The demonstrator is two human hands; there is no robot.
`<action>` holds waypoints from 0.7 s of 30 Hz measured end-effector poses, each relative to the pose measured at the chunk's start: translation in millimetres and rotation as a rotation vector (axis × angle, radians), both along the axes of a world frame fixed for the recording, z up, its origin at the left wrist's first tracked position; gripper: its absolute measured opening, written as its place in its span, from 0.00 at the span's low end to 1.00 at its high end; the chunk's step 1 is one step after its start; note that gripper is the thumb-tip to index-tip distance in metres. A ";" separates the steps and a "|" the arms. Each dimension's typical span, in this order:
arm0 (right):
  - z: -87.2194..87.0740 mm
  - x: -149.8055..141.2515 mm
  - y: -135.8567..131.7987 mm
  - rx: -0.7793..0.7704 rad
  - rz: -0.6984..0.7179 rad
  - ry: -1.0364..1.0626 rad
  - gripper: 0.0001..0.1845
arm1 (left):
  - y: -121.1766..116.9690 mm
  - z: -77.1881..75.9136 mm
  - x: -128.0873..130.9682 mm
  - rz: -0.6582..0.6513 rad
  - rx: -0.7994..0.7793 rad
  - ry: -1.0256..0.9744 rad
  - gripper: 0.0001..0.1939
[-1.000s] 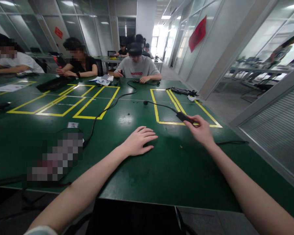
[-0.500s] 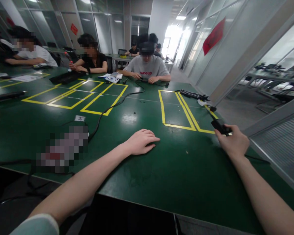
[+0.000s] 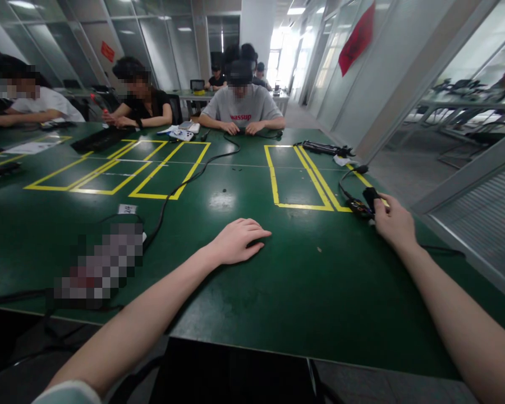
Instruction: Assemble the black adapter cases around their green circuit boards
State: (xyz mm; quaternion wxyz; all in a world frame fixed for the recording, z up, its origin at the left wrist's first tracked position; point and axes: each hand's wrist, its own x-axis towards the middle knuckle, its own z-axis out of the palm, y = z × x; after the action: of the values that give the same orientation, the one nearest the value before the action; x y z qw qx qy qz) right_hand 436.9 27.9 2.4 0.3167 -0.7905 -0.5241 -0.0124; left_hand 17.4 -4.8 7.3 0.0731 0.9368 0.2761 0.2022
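Observation:
My left hand (image 3: pixel 240 240) rests palm down on the green table (image 3: pixel 294 292), fingers stretched out, holding nothing. At the table's right side, my right hand (image 3: pixel 395 221) is closed round a small black block (image 3: pixel 371 196), gripped between thumb and fingers. Just left of that hand lies a dark device with a cable (image 3: pixel 359 207), partly hidden; I cannot tell whether the block touches it. A black plug-like end (image 3: pixel 362 169) sits beyond them. My right fingers partly cover the block, so its exact kind does not show.
Yellow tape rectangles (image 3: pixel 303 206) mark the table. A folded black tripod-like stand (image 3: pixel 326 148) lies at the far right. A blurred-out power strip-like object (image 3: pixel 105 264) lies left, its black cable (image 3: pixel 164 207) running across. Several people sit opposite, one in a grey shirt (image 3: pixel 242 106).
The view has shifted slightly. My right hand has turned, still with the black block, and the dark device with its cable now shows beside it. My left hand stays flat on the table.

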 end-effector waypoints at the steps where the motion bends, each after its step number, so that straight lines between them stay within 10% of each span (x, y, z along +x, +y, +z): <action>1: 2.2 -1.6 -0.5 -0.021 -0.041 0.052 0.28 | 0.0 0.0 0.0 -0.001 -0.002 -0.001 0.16; 21: 21.3 -17.4 -13.1 -0.048 -0.034 0.217 0.44 | 2.1 -2.0 -0.2 -0.018 0.007 -0.002 0.12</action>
State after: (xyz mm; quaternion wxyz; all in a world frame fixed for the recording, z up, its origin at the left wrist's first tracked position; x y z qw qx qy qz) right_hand 419.5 14.8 23.7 0.3522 -0.8034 -0.4734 0.0806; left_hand 17.2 -2.7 5.3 0.0718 0.9392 0.2670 0.2035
